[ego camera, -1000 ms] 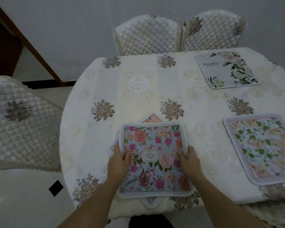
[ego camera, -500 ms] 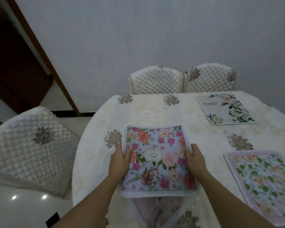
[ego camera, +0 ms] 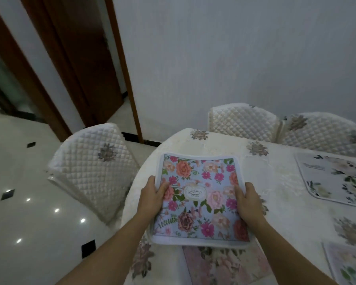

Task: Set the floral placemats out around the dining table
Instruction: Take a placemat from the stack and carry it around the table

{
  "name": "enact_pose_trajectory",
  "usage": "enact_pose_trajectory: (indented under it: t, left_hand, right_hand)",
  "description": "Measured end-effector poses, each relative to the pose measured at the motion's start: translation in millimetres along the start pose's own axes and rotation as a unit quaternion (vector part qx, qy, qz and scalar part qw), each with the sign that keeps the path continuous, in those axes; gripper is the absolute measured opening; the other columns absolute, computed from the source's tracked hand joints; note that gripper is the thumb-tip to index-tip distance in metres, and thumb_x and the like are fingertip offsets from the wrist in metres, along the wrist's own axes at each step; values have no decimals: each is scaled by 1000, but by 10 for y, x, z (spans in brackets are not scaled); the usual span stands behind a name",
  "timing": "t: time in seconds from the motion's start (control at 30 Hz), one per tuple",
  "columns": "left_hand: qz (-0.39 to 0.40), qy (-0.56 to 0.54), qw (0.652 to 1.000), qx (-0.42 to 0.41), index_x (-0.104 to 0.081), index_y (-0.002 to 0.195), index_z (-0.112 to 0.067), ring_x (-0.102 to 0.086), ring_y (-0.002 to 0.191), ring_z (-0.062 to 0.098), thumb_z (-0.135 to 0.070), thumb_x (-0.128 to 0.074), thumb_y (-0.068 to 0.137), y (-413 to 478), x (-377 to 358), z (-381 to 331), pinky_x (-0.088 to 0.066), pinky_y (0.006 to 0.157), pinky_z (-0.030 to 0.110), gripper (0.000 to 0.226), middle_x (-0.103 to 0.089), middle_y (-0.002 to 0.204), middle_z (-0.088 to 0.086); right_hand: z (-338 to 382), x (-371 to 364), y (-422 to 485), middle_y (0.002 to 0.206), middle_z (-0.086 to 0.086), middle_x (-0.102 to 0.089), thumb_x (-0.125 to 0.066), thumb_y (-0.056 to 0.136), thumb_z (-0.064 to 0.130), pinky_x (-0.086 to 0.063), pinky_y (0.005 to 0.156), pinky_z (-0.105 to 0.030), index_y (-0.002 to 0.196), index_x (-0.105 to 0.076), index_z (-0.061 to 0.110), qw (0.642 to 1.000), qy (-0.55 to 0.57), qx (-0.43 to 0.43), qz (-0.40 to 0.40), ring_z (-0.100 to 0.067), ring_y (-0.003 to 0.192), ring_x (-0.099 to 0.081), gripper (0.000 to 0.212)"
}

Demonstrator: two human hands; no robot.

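Note:
I hold a blue placemat [ego camera: 197,182] with pink and orange flowers and a white border above the left end of the dining table [ego camera: 275,202]. My left hand [ego camera: 152,197] grips its left edge and my right hand [ego camera: 248,200] grips its right edge. Beneath it, at the table's near edge, lies a pale pink floral placemat [ego camera: 224,264]. A white placemat with green leaves [ego camera: 335,182] lies flat at the far right. Another leafy placemat [ego camera: 347,264] shows at the bottom right corner.
The table wears a cream cloth with embroidered flowers. A quilted white chair [ego camera: 93,167] stands at the table's left end, and two more [ego camera: 243,122] stand along the far side by the wall. A brown door frame [ego camera: 127,79] and glossy tiled floor [ego camera: 29,202] lie left.
Both hands lifted the blue placemat off the pink one and carried it up and toward the table's left end. My view turned left, bringing the left chair and doorway in.

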State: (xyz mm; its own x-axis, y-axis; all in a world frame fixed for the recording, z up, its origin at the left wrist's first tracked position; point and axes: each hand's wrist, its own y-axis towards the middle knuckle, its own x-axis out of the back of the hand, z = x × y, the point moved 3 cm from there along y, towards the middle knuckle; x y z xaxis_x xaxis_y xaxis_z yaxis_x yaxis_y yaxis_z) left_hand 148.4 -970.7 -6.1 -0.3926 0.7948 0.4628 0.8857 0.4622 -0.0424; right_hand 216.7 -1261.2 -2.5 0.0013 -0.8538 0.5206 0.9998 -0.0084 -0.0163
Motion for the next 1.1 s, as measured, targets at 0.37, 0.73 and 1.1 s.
enact_pose_trajectory:
  t: [0.37,0.73,1.1]
  left_hand:
    - [-214,-14,968,129,-54,99,-18,-70,77,12,-38,-62,95,-935,1654,984,-56,62,26,22,-69,87,-3]
    - [-360,-37,906,221,-54,97,-18,-72,76,14,-40,-62,94,-1686,3096,1932,-61,69,37,24,-71,89,1]
    - [-376,-42,895,238,-53,100,-12,-69,75,14,-37,-61,96,-1046,4830,3050,-58,63,33,26,-69,86,1]
  right_hand:
    - [843,-1788,-440,99,-11,-61,-44,101,33,-48,71,-35,118,-48,7,971,3,95,219,-28,85,-60,32]
    - [1828,-3491,-1295,90,-4,-55,-45,101,30,-38,61,-31,111,-49,10,918,-16,179,354,-20,74,-53,22]
    - [2916,-5462,-1660,95,-5,-63,-44,101,34,-45,56,-25,112,-49,12,902,-40,177,392,-15,78,-62,25]
